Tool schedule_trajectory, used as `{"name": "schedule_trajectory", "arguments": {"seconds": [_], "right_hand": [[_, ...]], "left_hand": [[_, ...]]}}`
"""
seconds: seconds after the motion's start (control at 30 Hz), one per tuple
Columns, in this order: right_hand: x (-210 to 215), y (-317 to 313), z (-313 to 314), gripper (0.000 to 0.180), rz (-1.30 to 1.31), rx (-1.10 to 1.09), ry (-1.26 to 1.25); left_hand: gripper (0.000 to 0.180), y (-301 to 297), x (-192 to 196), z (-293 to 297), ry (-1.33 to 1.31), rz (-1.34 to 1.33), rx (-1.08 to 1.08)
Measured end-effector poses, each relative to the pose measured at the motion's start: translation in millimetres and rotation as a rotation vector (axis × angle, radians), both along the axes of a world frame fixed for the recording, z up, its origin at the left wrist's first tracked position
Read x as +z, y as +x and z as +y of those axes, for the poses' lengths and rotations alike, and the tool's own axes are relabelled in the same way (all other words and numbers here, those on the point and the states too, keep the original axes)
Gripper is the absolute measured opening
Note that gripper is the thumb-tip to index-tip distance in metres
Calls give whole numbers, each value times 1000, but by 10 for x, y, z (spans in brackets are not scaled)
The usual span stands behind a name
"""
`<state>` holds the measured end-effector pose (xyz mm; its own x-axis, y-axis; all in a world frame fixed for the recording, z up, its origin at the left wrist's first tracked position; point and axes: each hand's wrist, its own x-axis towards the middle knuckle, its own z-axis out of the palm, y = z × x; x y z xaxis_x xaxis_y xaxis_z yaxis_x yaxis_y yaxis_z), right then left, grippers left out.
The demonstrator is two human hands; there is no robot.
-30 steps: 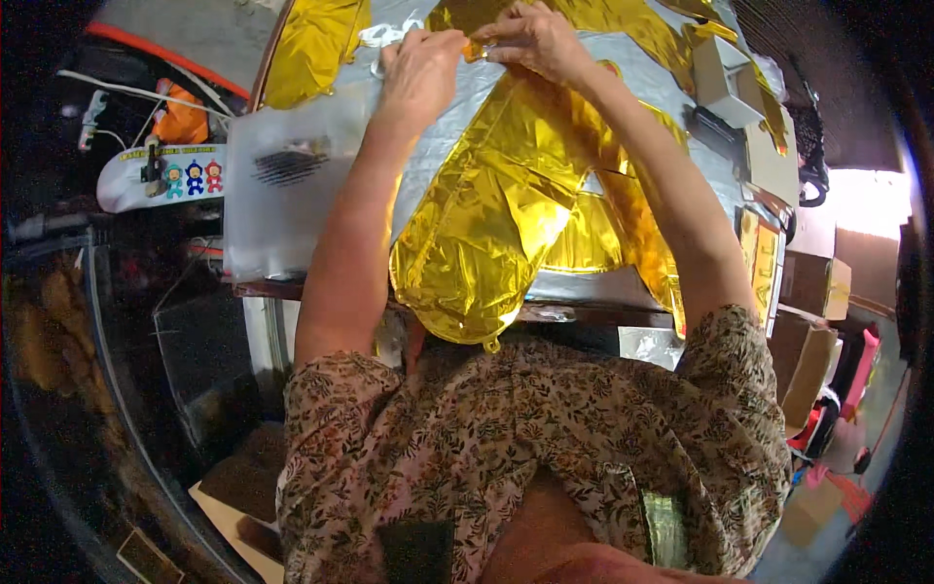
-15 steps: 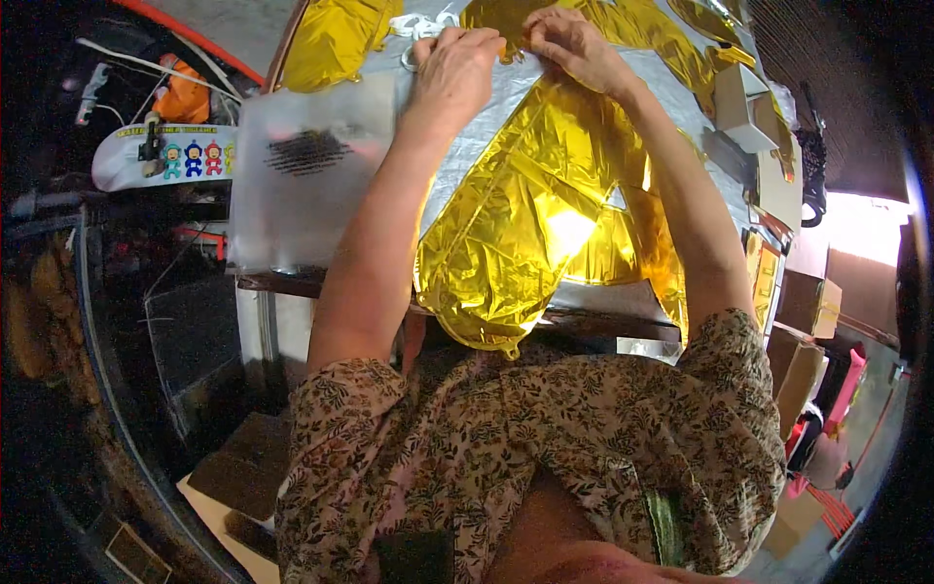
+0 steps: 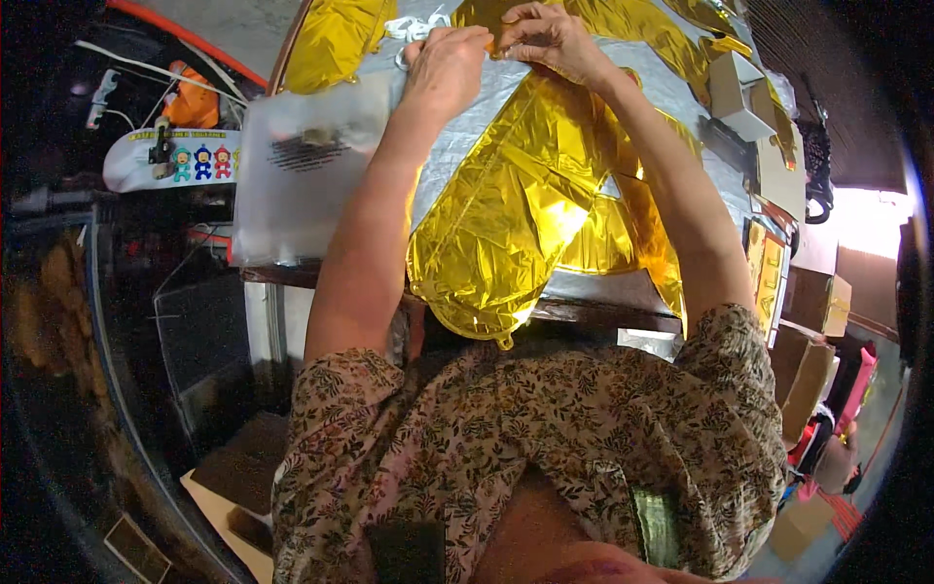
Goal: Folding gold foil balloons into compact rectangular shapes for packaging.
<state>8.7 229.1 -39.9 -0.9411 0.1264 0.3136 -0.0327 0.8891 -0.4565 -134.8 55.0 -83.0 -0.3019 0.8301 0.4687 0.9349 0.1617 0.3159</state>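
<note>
Flat gold foil balloons cover the table's far part. One large gold foil balloon stretches toward me, its rounded end with a small tab hanging over the near edge. At the far middle, my left hand is closed, fingertips pinching the edge of a gold foil balloon. Facing it, my right hand pinches the same spot with thumb and forefinger, its other fingers curled above. The exact bit between the fingertips is too small to make out. White ribbon lies bunched just beyond my left hand, a loop hanging beside it.
A clear plastic bag lies at the table's left edge. Left of it is a skateboard with printed figures. A small white box stands at the right, with cardboard boxes beyond the table. More gold foil lies far left.
Both hands have shifted slightly left, still close together at the foil. My right hand's fingers have lifted and spread a little. The large balloon's near end has moved slightly up and left.
</note>
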Motion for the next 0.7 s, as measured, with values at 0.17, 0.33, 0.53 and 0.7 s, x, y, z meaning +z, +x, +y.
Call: {"name": "schedule_trajectory", "arguments": {"seconds": [0.17,0.33,0.53,0.7], "right_hand": [[-345,8,310,18,420,234,62],[-29,545,165,29,70,-52,-276],[745,2683,-108,28,-39,-431,-500],[1196,5230,-1086,12,139,-864,-764]], "left_hand": [[34,32,37,141,20,-15,-48],[30,-52,-72,25,73,112,-36],[30,-41,-44,22,41,176,-28],[30,-81,13,71,-8,195,-17]]}}
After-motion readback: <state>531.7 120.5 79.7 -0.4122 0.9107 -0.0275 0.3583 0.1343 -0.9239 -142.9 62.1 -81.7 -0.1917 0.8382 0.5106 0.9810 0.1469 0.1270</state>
